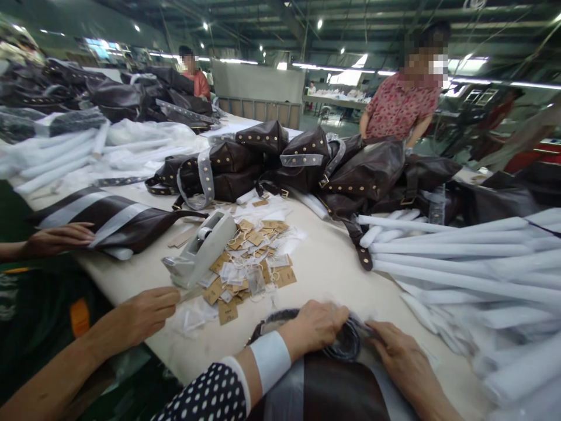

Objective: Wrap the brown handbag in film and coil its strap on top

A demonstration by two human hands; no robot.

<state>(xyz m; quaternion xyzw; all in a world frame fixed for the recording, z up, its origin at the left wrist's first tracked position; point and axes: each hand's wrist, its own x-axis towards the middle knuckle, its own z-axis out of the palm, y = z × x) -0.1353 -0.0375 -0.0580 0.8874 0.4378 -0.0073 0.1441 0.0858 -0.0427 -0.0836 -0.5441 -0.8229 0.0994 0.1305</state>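
Near the bottom centre lies a dark brown bag (344, 389) with pale wrapping strips across it. A dark strap wrapped in clear plastic is coiled (346, 342) at its upper edge. My left hand (318, 323), below a white band on the wrist and a polka-dot sleeve, has its fingers closed on the coiled strap. At the coil's right side, my right hand (401, 356) pinches the plastic-wrapped strap between thumb and fingers. Part of the strap loops behind my left wrist.
A tape dispenser (204, 248) and brown tags (256, 257) lie ahead. At left, a co-worker's hands (140, 316) are near the dispenser and a striped bag (114, 216). Dark bags (368, 169) are piled behind; white rolls (456, 251) fill the right. A person (401, 105) stands across the table.
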